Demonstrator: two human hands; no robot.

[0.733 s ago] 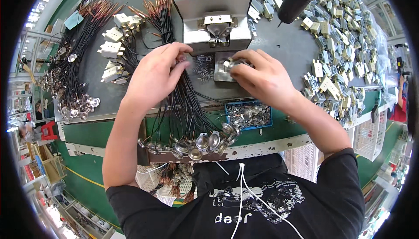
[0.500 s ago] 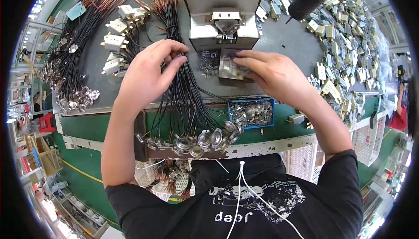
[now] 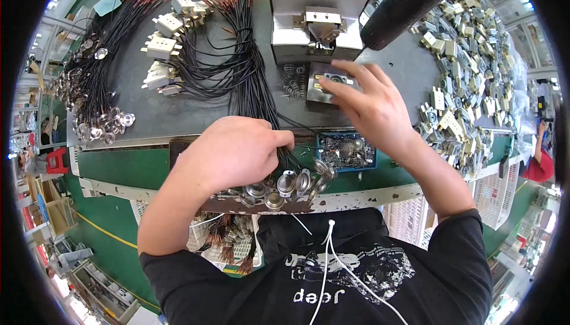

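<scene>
My left hand (image 3: pixel 234 152) is closed, its fingers curled down over a bundle of black wires (image 3: pixel 252 93). Whatever lies between its fingertips is hidden. Round metal cup-shaped terminals (image 3: pixel 286 183) hang from the lower wire ends at the bench's front edge, just beyond the fingers. My right hand (image 3: pixel 374 99) hovers with fingers apart over a metal fixture block (image 3: pixel 317 92). In the block sits a small grey part (image 3: pixel 337 78) with a round opening, partly covered by my fingers.
A white press-like machine (image 3: pixel 320 4) stands behind the block. Loose springs (image 3: pixel 292 81) lie beside it. A blue tray (image 3: pixel 350 161) holds small metal parts. White socket blocks (image 3: pixel 160 47) lie left; many more housings (image 3: pixel 451 120) are heaped right. A dark rod (image 3: pixel 409 7) reaches over the bench.
My left hand has come down the wire bundle toward the metal terminals. My right hand has lifted and spread off the fixture block, uncovering the grey part. The view has shifted slightly.
</scene>
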